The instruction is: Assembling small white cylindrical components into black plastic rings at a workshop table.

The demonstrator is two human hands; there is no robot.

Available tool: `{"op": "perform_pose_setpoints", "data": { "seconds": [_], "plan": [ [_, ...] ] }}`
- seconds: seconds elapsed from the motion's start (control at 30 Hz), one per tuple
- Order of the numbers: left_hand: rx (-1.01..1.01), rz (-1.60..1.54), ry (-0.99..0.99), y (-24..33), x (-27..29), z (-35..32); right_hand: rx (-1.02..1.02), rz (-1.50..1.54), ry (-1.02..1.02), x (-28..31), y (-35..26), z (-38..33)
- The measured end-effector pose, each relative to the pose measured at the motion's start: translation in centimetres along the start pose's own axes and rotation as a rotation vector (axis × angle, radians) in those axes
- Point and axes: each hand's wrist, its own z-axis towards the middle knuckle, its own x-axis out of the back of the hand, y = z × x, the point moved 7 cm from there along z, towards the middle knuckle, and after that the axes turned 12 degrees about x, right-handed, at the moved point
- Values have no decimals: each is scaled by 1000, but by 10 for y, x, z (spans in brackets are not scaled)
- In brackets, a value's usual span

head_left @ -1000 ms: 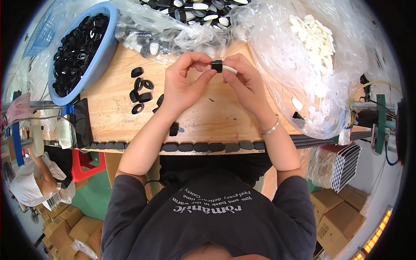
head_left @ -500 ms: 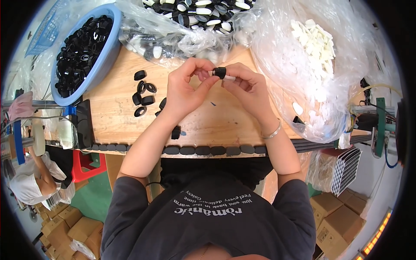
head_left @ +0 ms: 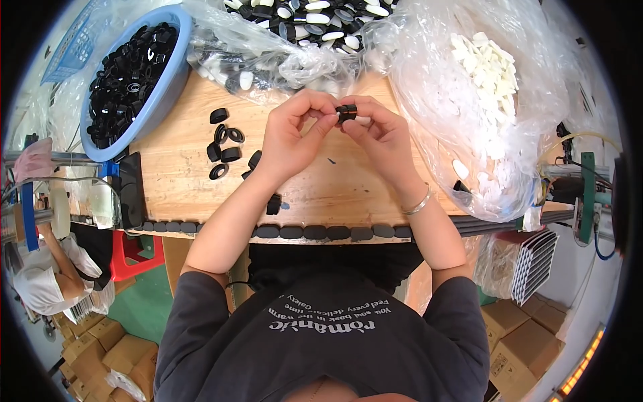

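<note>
Just above the middle of the frame, both hands meet over the wooden desk point(head_left: 348, 194). The left hand point(head_left: 291, 137) and the right hand point(head_left: 382, 137) pinch a small black ring cap point(head_left: 346, 111) between their fingertips, with a white piece poking out on its right side; the two-handed grip, raised off the wood, seems meant to steady the two parts against each other. A few loose black rings point(head_left: 224, 144) lie on the desk just left of the left wrist, within easy reach. At upper left a blue basin point(head_left: 164, 87) is heaped with more black caps. A clear bag of white plugs point(head_left: 489, 74) sits at upper right, near the right hand. Another clear bag of mixed black and white pieces point(head_left: 315, 17) lies along the top edge.
</note>
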Motion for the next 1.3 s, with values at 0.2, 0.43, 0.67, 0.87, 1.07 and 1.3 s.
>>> {"op": "perform_pose_setpoints", "data": {
  "seconds": [0.2,0.43,0.67,0.87,1.07,1.3],
  "plan": [
    [-44,137,-6,-6,-7,1,90,-41,169,5,-10,1],
    [103,-130,108,-9,-3,2,120,-71,187,7,-16,3],
    [92,-54,-6,-8,-6,1,219,-564,38,6,-30,-1],
    [105,-65,-16,-13,-4,2,165,-438,72,7,-27,-1],
    [7,276,1,-10,3,4,223,-464,-1,4,-32,1],
    [-197,526,38,9,1,5,244,-485,-20,0,-38,3]
  ]
}}
